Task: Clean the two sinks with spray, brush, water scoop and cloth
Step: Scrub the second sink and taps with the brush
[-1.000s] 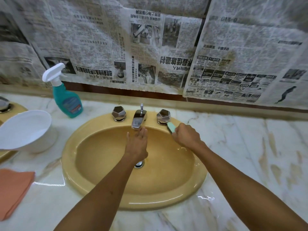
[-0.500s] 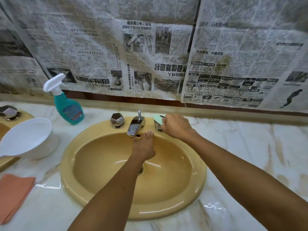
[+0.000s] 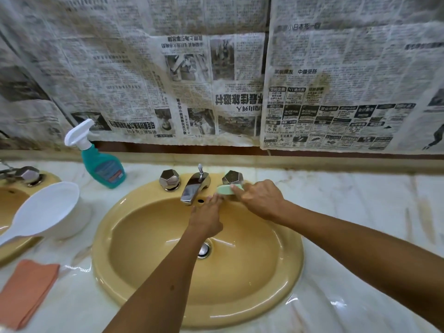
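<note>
Up at the back rim of the glossy mustard-yellow oval sink (image 3: 283,280), the right hand (image 3: 260,200) grips a pale green brush (image 3: 227,189) just below the faceted chrome right tap knob (image 3: 232,177). The left hand (image 3: 206,218) lies flat with straight fingers on the basin wall beside the overflow hole, under the polished chrome spout (image 3: 193,188). On the veined marble surface (image 3: 360,207) stand a teal spray bottle (image 3: 102,162) with a white trigger, a smooth white plastic water scoop (image 3: 45,210), and a folded orange cloth (image 3: 26,289). A second yellow sink (image 3: 9,200) shows at the left edge. Yellowed newspaper (image 3: 216,73) covers the wall.
</note>
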